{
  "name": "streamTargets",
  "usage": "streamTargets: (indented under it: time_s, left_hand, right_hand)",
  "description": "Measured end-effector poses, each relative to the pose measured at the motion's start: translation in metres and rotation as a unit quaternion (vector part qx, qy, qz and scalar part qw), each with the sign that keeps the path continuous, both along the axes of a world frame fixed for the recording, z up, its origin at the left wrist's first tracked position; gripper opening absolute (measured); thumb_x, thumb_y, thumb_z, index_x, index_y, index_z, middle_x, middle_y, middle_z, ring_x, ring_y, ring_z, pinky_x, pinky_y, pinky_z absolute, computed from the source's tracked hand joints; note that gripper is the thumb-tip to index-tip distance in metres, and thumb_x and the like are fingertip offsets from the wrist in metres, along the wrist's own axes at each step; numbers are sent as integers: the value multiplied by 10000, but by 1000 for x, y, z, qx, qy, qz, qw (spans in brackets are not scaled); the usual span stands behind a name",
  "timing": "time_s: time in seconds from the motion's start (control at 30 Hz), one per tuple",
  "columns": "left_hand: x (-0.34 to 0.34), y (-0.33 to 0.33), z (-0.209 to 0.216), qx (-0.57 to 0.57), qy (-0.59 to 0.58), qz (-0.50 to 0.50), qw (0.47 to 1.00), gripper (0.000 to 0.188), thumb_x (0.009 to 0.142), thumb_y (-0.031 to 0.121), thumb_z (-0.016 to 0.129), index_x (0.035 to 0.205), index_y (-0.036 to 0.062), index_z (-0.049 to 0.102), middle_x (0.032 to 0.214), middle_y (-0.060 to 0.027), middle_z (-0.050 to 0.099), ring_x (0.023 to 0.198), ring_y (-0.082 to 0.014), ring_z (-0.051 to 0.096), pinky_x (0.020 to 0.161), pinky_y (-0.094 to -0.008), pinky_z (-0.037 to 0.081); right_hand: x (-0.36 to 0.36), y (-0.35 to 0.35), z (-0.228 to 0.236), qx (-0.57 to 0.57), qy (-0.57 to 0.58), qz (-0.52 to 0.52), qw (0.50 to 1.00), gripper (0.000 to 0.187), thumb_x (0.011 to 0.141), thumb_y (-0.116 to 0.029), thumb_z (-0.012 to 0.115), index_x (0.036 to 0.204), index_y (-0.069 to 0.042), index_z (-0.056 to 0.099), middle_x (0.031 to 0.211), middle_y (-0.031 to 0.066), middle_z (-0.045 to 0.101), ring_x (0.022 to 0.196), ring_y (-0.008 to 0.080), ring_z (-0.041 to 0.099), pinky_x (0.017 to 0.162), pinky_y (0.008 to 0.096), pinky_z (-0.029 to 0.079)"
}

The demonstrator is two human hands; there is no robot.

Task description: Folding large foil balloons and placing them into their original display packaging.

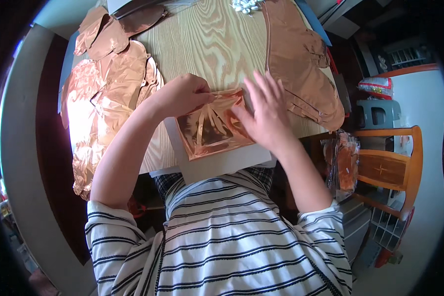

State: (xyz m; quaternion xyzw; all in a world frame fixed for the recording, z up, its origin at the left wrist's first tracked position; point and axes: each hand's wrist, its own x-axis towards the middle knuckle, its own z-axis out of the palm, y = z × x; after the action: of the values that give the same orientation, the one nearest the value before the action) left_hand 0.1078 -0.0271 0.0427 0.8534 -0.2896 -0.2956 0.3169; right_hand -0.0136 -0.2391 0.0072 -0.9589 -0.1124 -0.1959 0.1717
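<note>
A shiny copper-coloured foil piece [212, 128], folded into a rough rectangle, lies before me on a pale flat board [222, 165] that juts past the table's near edge. My left hand [188, 95] pinches the foil's upper edge between thumb and bent fingers. Over the foil's right side hovers or rests my right hand [267, 116], its fingers stretched apart and slightly blurred. Its thumb overlaps the foil; whether it touches cannot be seen. Part of the foil's upper left is hidden by my left hand.
Crumpled flat copper foil pieces [111, 81] cover the table's left side. More copper foil [301, 64] lies along the right. Small white objects [246, 6] sit at the far edge of the wooden table [207, 44]. A wooden chair [387, 170] stands at right, near hanging foil packets [341, 163].
</note>
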Motion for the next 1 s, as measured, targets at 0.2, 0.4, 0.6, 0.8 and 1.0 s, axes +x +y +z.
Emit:
streamTargets:
  time_s: [0.2,0.4,0.6,0.8,1.0]
  left_hand:
    - [-1,-1,3,-22,-22,-34,999,284,926,265,685,917,-19,703,744,-142,690,664,-246,669,632,-365,524]
    - [-3,5,1,-22,-24,-13,999,277,934,266,689,948,-10,707,748,-132,695,662,-226,671,630,-350,526]
    - [-4,9,6,-36,18,6,999,266,924,252,702,965,-11,708,756,-124,699,668,-209,670,634,-351,523]
    - [0,9,9,-38,18,0,999,250,916,233,704,975,-11,707,768,-125,701,669,-206,666,643,-347,519]
    - [-2,8,12,-41,23,1,999,241,918,218,701,981,-14,705,774,-115,705,668,-187,663,637,-332,520]
  right_hand:
    - [63,0,25,53,165,210,962,172,840,-159,622,838,0,685,923,158,697,944,307,660,1029,463,420]
    - [85,-1,24,122,271,244,923,176,837,-144,628,823,22,683,783,180,668,768,348,648,755,413,516]
    - [82,-39,32,141,264,223,928,164,854,-115,613,844,33,683,746,149,672,695,252,656,672,366,517]
    - [75,-25,40,229,278,183,915,205,896,-176,676,945,20,711,796,118,693,746,205,654,706,328,507]
    - [79,-18,36,217,376,203,877,234,898,-222,690,971,-6,741,790,116,720,713,184,656,697,336,509]
